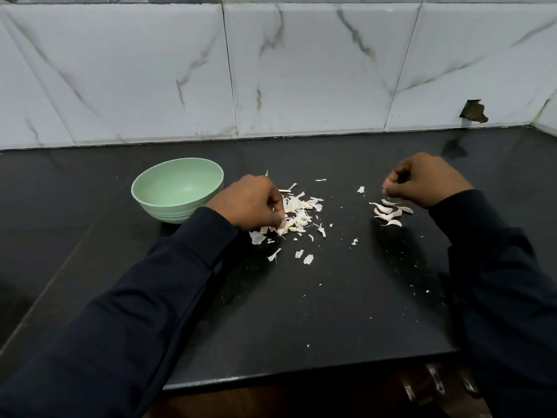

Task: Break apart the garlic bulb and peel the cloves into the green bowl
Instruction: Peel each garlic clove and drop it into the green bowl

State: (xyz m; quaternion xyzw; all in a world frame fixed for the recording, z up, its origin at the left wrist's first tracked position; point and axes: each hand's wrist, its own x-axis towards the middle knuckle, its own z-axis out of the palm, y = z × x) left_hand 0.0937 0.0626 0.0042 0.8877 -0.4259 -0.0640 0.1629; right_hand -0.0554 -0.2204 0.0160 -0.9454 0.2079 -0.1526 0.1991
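Observation:
The green bowl (177, 188) stands on the black counter at the left and looks empty. My left hand (250, 206) rests just right of it, fingers curled down into a heap of peeled cloves and papery skins (297, 212), pinching a piece at the heap's near-left edge. My right hand (428, 181) hovers at the right with its fingers curled, fingertips together just above a small group of several unpeeled cloves (390, 211). Whether it pinches anything is too small to tell.
Loose skin flakes (304, 256) lie scattered across the middle of the black counter (301, 312). A marble-tiled wall (271, 70) rises behind, with a broken hole (473, 111) at the right. The counter's front edge runs near the bottom, with metal drawer handles (435, 384) below.

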